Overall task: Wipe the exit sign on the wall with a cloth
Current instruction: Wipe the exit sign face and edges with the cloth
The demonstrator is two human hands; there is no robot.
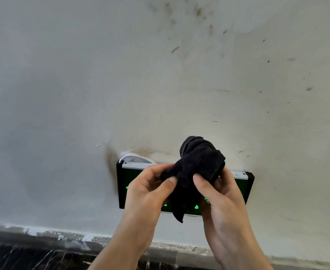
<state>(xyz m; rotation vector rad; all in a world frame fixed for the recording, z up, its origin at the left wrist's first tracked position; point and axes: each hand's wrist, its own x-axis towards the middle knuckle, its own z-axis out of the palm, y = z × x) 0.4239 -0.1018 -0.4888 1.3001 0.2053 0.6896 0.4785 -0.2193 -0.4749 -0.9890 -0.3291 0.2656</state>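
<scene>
A black-framed exit sign (123,178) with glowing green marks is mounted low on the wall, and my hands hide most of its face. A bunched black cloth (197,162) is held in front of the sign's upper middle. My left hand (146,193) pinches the cloth's left side between thumb and fingers. My right hand (220,199) grips its right side, thumb on the front. One corner of the cloth hangs down between my hands.
The wall (82,94) is pale and scuffed, with dark smudges above and left of the sign. A white cable (133,157) loops out of the wall behind the sign's top left. A dark marble skirting (33,252) runs along the bottom.
</scene>
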